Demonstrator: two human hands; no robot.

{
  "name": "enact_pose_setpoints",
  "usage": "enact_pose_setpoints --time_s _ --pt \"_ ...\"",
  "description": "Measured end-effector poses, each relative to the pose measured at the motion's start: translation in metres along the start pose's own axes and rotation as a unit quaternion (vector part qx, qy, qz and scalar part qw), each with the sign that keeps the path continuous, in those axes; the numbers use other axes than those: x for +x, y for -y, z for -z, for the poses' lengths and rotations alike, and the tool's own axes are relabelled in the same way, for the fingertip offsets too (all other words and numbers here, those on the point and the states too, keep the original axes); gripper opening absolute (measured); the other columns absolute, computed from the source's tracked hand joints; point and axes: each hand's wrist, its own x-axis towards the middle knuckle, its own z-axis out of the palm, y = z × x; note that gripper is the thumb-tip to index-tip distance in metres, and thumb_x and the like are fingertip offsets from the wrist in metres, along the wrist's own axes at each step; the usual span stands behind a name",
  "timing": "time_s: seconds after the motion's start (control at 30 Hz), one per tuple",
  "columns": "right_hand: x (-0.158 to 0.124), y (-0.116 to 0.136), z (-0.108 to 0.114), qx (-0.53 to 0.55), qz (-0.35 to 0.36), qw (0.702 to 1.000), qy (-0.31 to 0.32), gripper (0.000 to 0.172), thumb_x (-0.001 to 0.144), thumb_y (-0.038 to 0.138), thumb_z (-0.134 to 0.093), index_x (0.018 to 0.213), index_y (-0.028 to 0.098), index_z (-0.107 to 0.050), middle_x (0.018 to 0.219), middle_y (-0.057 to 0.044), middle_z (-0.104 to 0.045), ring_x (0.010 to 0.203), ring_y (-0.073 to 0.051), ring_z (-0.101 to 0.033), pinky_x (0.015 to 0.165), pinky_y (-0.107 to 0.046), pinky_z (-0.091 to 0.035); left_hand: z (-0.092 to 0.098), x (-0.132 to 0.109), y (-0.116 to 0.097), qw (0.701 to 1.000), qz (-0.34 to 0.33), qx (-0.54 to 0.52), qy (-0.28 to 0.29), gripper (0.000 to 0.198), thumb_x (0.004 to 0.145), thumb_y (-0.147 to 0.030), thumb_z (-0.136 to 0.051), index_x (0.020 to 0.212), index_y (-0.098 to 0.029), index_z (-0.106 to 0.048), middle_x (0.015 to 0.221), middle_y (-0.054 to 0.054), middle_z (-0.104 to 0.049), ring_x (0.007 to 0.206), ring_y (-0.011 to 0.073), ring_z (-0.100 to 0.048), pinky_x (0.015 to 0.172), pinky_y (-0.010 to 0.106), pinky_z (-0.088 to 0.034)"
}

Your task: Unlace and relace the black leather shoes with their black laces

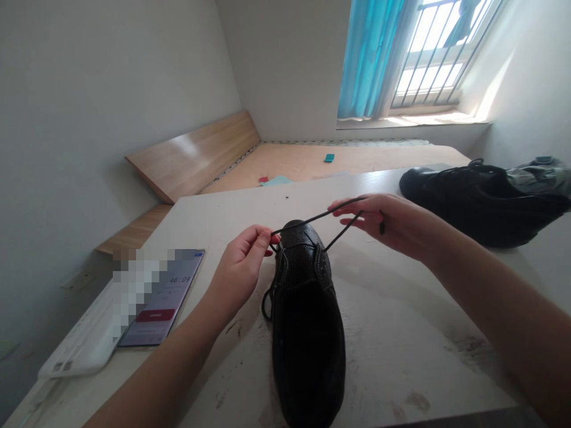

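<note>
A black leather shoe [307,297] stands upright on the white table, its opening towards me and its toe pointing away. My left hand [247,255] is closed beside the upper left of the shoe, thumb and finger pinching the dark shoelace [307,222]. From there the lace runs up to the right, over the shoe's front, to my right hand [379,223]. That hand's fingers are partly curled round the lace, and a stretch of it goes back down to the shoe's right eyelets. A loop of lace [266,304] hangs at the shoe's left side.
Another black shoe [473,202] sits at the table's right, with a clear plastic-like item [539,177] behind it. At left lie a phone [173,297] with a lit timer and a white object [84,333]. Beyond the white table [379,356] is a bed [289,159].
</note>
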Motion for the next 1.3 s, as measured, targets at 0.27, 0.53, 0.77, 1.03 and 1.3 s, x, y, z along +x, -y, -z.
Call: enact_pose_setpoints --time_s 0.27,0.53,0.77,1.03,1.3 --pt "-0.003 -0.006 -0.012 -0.148 -0.027 0.988 0.034 0.034 0.082 0.042 -0.061 0.061 0.022 -0.043 0.059 0.003 -0.035 0.052 -0.011 -0.028 0.050 -0.030 -0.025 0.000 0.002 -0.004 0.999 -0.012 0.038 0.000 0.028 0.093 -0.039 -0.047 0.077 -0.019 -0.057 0.077 0.001 -0.062 0.075 0.0160 -0.058 0.074 0.028 -0.047" --pt "-0.002 -0.029 -0.026 -0.298 0.050 0.949 0.087 0.021 0.089 0.041 -0.056 0.094 0.020 -0.056 0.080 0.000 -0.054 0.071 -0.014 -0.047 0.065 -0.030 -0.039 0.008 0.001 -0.006 0.979 0.011 0.192 0.071 0.013 0.085 -0.033 -0.051 0.082 -0.021 -0.054 0.072 -0.003 -0.054 0.067 0.0162 -0.051 0.064 0.028 -0.039" --pt "-0.004 -0.032 -0.033 -0.245 0.044 0.963 0.102 0.025 0.092 0.041 -0.052 0.102 0.020 -0.058 0.082 -0.002 -0.057 0.073 -0.015 -0.051 0.065 -0.031 -0.040 0.009 0.003 -0.001 0.985 -0.002 0.142 0.100 0.030 0.089 -0.042 -0.049 0.072 -0.020 -0.059 0.074 0.002 -0.062 0.074 0.0209 -0.055 0.073 0.033 -0.043" --pt "-0.005 -0.031 -0.033 -0.244 0.050 0.964 0.098 0.022 0.092 0.038 -0.053 0.098 0.019 -0.061 0.076 0.000 -0.053 0.068 -0.014 -0.046 0.062 -0.030 -0.038 0.012 0.000 -0.018 0.969 -0.003 -0.241 0.059 0.031 0.093 -0.039 -0.051 0.069 -0.020 -0.054 0.091 0.004 -0.058 0.095 0.0187 -0.060 0.087 0.033 -0.053" --pt "-0.006 -0.030 -0.034 -0.253 0.039 0.963 0.089 0.022 0.091 0.037 -0.052 0.100 0.019 -0.062 0.071 0.002 -0.048 0.064 -0.013 -0.043 0.059 -0.029 -0.035 0.021 -0.005 -0.031 0.954 -0.058 -0.295 -0.016 0.037 0.094 -0.038 -0.055 0.063 -0.021 -0.047 0.066 -0.003 -0.046 0.053 0.0102 -0.043 0.047 0.022 -0.035"
